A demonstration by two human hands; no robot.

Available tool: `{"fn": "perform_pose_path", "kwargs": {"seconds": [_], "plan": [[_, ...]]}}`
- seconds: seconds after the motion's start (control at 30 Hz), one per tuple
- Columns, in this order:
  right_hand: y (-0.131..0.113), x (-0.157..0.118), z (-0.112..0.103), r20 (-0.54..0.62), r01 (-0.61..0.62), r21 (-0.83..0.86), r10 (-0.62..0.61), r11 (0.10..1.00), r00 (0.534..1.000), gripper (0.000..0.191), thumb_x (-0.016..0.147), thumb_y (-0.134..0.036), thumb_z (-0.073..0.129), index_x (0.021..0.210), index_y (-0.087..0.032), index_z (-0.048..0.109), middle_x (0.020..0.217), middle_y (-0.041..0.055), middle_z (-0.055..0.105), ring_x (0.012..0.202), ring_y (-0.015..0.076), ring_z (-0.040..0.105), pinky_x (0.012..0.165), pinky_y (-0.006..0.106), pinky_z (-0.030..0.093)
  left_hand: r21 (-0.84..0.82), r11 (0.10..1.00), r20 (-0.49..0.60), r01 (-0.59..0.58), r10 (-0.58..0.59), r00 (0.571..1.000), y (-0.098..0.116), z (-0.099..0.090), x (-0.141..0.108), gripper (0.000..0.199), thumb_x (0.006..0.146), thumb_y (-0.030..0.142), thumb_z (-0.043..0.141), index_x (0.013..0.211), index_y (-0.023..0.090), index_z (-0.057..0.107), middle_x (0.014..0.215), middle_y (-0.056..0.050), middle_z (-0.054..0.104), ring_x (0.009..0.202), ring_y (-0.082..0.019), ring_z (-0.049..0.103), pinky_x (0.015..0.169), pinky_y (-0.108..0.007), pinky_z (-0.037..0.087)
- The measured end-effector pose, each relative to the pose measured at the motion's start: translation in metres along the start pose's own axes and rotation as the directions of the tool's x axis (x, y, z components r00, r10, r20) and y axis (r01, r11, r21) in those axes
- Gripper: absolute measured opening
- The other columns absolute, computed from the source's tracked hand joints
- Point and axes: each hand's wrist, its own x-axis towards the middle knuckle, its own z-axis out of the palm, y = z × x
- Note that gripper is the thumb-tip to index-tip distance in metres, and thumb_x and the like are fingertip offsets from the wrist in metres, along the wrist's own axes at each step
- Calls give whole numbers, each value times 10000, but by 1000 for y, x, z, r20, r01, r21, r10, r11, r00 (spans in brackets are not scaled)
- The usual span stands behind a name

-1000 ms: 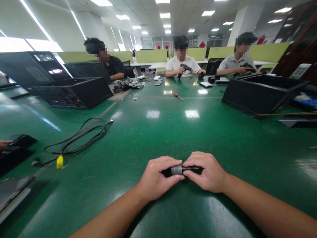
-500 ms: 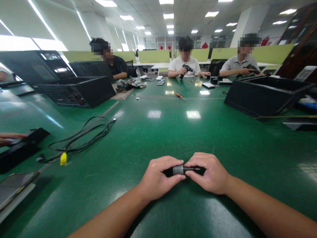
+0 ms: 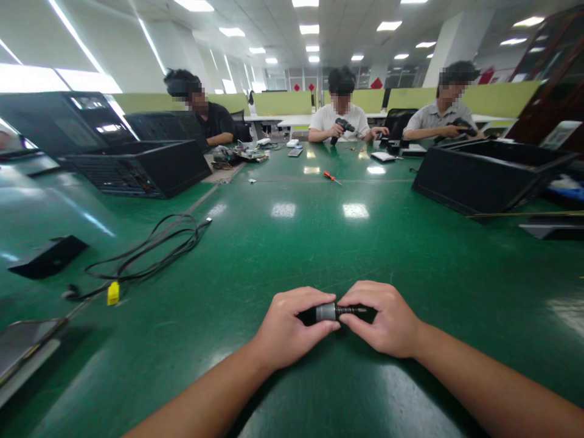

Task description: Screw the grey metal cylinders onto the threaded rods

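Observation:
Between my two hands, low over the green tabletop (image 3: pixel 246 255), lies a small cylindrical tool part (image 3: pixel 325 312). It has a grey barrel, a black rear end and a thin, ridged or spring-wound shaft pointing right; its exact kind I cannot make out. My left hand (image 3: pixel 292 331) is closed around the barrel from the left, fingers above and thumb below. My right hand (image 3: pixel 387 319) pinches the shaft just beside the barrel. The shaft's tip shows inside the curl of my right fingers. My fingertips nearly meet.
Black computer cases (image 3: pixel 150 167) stand at left and right. A coiled black cable (image 3: pixel 155 249) with a yellow tag (image 3: pixel 113 293) lies left, near a black bracket-like piece (image 3: pixel 50 255). An orange screwdriver (image 3: pixel 330 177) lies farther back. Three people sit opposite; one holds a drill (image 3: pixel 343 126).
At the left edge, another person's hand has gone from the black piece, which lies alone now. The middle person's other hand has lifted slightly. My grip looks the same.

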Motion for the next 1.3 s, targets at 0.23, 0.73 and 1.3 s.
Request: {"fn": "perform_pose_path", "kwargs": {"seconds": [0.23,0.73,1.3], "plan": [[2,-1,1,4,3,-6,-3,1000,1000,133,807,-190,710,939,-198,699,836,35,727,743,177,660,715,309,486,-5,1000,-8,16,-16,1000,1,-1,1,309,705,233,837,1003,201,760,907,-63,783,809,-195,732,752,-289,570],[2,-1,1,7,-12,-36,12,999,1000,95,836,-200,690,930,-195,699,827,44,728,740,185,662,706,314,496,27,1000,-16,9,-9,1000,1,-1,1,306,702,213,837,997,198,761,908,-58,784,815,-191,733,763,-288,573],[2,0,1,10,-11,-44,11,999,1000,104,837,-219,684,940,-201,691,828,46,730,741,187,667,706,309,503,29,999,-14,14,-14,1000,1,-2,2,299,706,222,834,997,207,763,914,-66,785,812,-203,736,765,-305,583]]}}
